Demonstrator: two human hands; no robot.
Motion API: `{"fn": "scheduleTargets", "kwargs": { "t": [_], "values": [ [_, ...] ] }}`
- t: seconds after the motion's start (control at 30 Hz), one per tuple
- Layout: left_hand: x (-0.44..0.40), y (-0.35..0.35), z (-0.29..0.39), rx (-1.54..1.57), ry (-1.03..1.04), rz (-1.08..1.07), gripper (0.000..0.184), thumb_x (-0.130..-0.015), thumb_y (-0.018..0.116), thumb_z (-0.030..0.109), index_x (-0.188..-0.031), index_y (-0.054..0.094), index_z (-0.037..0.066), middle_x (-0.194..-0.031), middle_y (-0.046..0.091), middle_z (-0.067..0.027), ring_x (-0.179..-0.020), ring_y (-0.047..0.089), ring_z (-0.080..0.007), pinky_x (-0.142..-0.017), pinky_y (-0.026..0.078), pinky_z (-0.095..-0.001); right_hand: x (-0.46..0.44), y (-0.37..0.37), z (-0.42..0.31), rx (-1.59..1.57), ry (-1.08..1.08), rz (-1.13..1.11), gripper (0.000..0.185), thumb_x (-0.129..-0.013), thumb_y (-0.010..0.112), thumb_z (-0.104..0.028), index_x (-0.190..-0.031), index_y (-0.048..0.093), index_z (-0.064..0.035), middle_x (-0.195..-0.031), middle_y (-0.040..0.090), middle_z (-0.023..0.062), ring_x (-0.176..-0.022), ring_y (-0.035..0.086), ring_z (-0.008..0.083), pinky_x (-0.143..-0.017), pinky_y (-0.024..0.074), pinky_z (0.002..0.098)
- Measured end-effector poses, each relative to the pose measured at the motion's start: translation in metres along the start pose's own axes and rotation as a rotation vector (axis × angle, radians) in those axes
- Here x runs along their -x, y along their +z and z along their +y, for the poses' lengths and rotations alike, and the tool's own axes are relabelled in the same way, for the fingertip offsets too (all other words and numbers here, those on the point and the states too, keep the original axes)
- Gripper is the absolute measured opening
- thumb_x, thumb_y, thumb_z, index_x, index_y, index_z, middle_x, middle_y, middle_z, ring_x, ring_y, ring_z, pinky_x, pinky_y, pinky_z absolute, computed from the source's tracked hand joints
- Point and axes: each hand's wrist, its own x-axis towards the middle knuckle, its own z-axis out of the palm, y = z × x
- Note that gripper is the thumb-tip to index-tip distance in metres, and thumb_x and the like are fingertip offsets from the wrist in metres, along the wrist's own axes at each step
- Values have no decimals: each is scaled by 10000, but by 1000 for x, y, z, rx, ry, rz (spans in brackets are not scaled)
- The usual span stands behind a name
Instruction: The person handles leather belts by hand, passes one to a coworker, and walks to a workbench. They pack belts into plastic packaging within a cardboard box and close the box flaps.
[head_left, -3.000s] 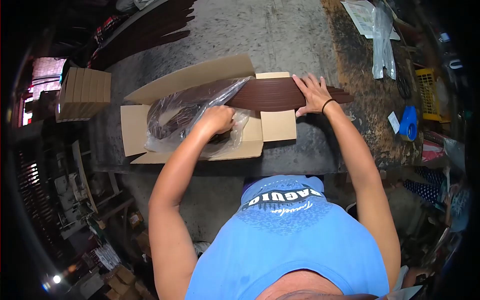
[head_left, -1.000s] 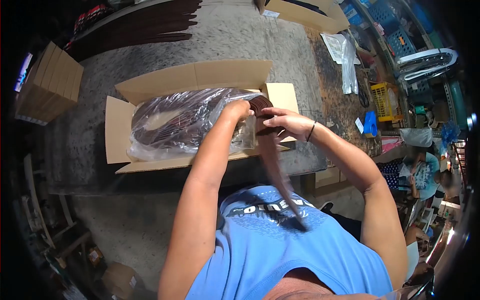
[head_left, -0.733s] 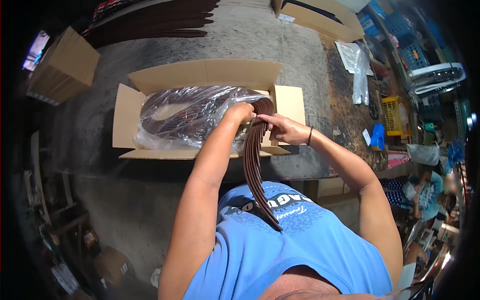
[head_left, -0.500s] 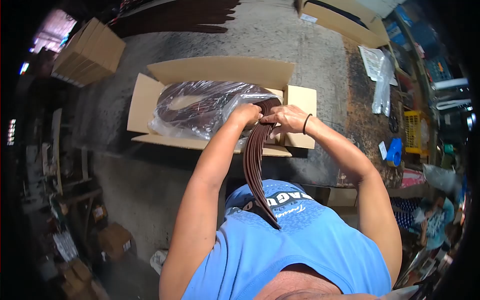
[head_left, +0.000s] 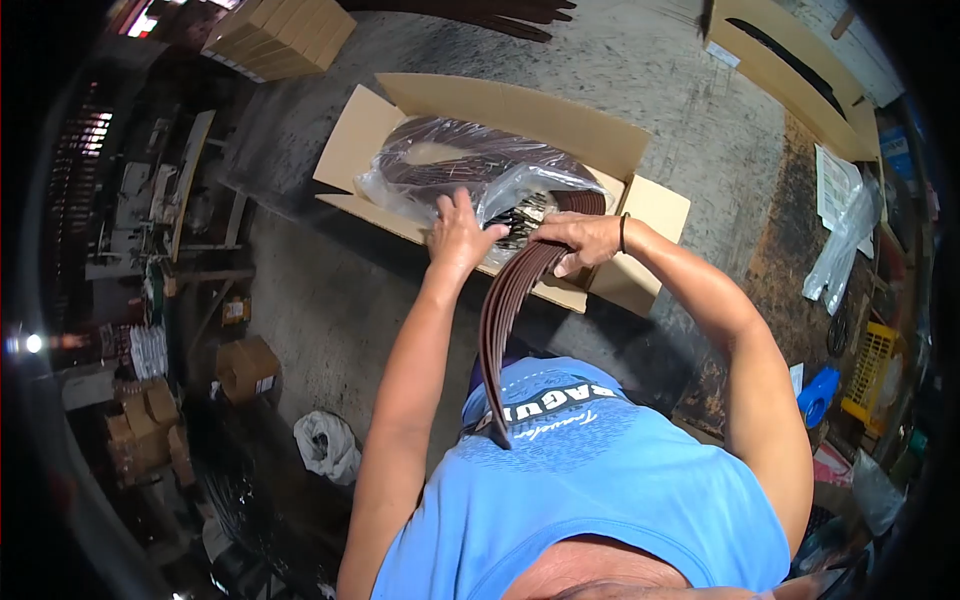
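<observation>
An open cardboard box (head_left: 520,115) holds a clear plastic bag (head_left: 505,185) with a coil of dark brown belts (head_left: 430,140) inside. Shiny metal pieces (head_left: 518,222), which look like buckles, show at the bag's mouth. My right hand (head_left: 582,240) grips a bundle of brown strap-like belts (head_left: 508,300) at the box's near edge. Their tapered ends curve down over my shirt. Fingers apart, my left hand (head_left: 462,235) is at the near side of the box beside the plastic; whether it touches the bag I cannot tell.
More dark brown strips (head_left: 480,15) lie at the table's far side. Cartons (head_left: 285,35) stand at the upper left, and a long open box (head_left: 790,70) at the upper right. Plastic sleeves (head_left: 845,240), a blue tape dispenser (head_left: 818,395) and a yellow basket (head_left: 870,375) are on the right.
My left hand has come away from the belts, moved left and spread its fingers. The bag's mouth has opened, showing the metal pieces. My right hand still holds the bundle. The view has turned.
</observation>
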Motion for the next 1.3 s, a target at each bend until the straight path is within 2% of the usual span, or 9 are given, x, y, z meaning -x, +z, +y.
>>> {"fn": "scheduleTargets", "kwargs": {
  "t": [0.07, 0.17, 0.27, 0.4, 0.67, 0.73, 0.93, 1.0, 1.3],
  "values": [
    [-6, 26, -20, -57, 35, 11, 448, -738, 702, 277, -1057, 503, 33, -1022, 558, -201, -889, 580, -414, -754, 466, -472, -2, -2, 11, -84, -30, 57, 640, -764, 649, -313, -1284, 410, -25, -1169, 464, 200, -1148, 433, 349, -991, 337, 427],
    [-14, 29, -25, 741, -96, -25, 154, -826, 595, 179, -884, 567, 39, -638, 558, -49, -694, 602, -248, -643, 471, -427, -6, -13, 9, -129, -9, 130, 646, -793, 629, -369, -1286, 404, -15, -1185, 457, 195, -1160, 427, 341, -992, 338, 419],
    [-1, 32, -24, 1711, -415, 123, 99, -846, 556, 90, -943, 570, 75, -827, 588, -27, -734, 586, -143, -544, 477, -288, -6, -18, 15, -198, -12, 251, 662, -821, 609, -382, -1317, 368, -16, -1261, 428, 179, -1206, 403, 308, -999, 334, 396],
    [7, 29, -8, 1741, -380, 110, 166, -874, 532, 126, -1024, 519, 55, -779, 564, -45, -629, 571, -125, -473, 458, -260, -5, -22, 14, -523, -14, 316, 594, -826, 614, -308, -1303, 391, -34, -1185, 508, 128, -1112, 469, 214, -957, 366, 344],
    [39, 1, 32, 1064, -334, -6, 149, -859, 591, 171, -890, 548, 32, -758, 533, -68, -618, 528, -198, -540, 463, -338, -12, -28, 15, -375, 15, 484, 597, -803, 648, -284, -1288, 407, -33, -1089, 562, 94, -983, 518, 172, -856, 419, 309],
    [58, -8, 47, 104, 383, 793, 207, -804, 657, 160, -898, 541, 18, -827, 535, -120, -744, 538, -253, -673, 462, -369, -9, -34, 13, -340, 36, 500, 598, -801, 653, -275, -1287, 408, -29, -1075, 564, 96, -969, 516, 163, -844, 422, 304],
    [33, 21, 70, 85, 549, 80, 254, -812, 629, 265, -813, 612, 12, -831, 639, -135, -806, 611, -310, -740, 468, -404, -3, -35, 9, -528, 36, 512, 616, -789, 681, -226, -1293, 399, -16, -1068, 547, 82, -912, 502, 134, -787, 426, 284],
    [11, 29, 79, -477, 373, -620, 305, -814, 602, 307, -854, 633, 6, -927, 640, -175, -867, 611, -347, -764, 468, -412, -5, -33, 11, -534, 23, 517, 600, -772, 695, -217, -1269, 424, -22, -1015, 556, 63, -869, 497, 123, -755, 421, 272],
    [74, 47, 117, 280, 771, -695, 207, -812, 591, 242, -880, 621, 48, -887, 628, -163, -890, 592, -343, -782, 457, -430, -8, -28, 8, -562, -28, 516, 461, -692, 688, -88, -1102, 487, -26, -940, 542, 13, -869, 472, 78, -755, 404, 245]
  ]
}}
